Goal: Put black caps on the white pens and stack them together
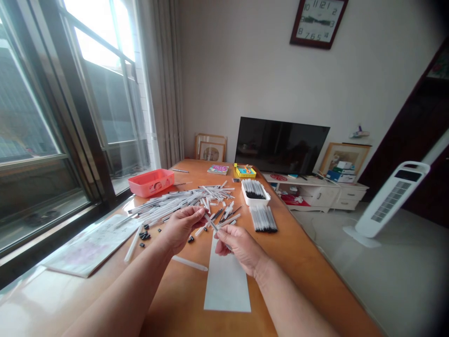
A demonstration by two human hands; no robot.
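Observation:
My left hand [182, 227] and my right hand [240, 245] meet above the wooden table [301, 267], both pinched on one thin pen [211, 223] held between them. Under my right hand lies a white paper strip [226, 283]. Behind my hands spreads a heap of clear pen barrels [182, 200], with small black caps [144, 235] scattered at the left. A single white barrel [190, 263] lies near my left wrist.
A white tray of finished pens [255, 191] stands behind a row of finished pens [264, 218]. A pink basket [151, 182] sits by the window. A printed sheet [94, 245] lies at the left. A television, a fan and a low cabinet stand beyond the table.

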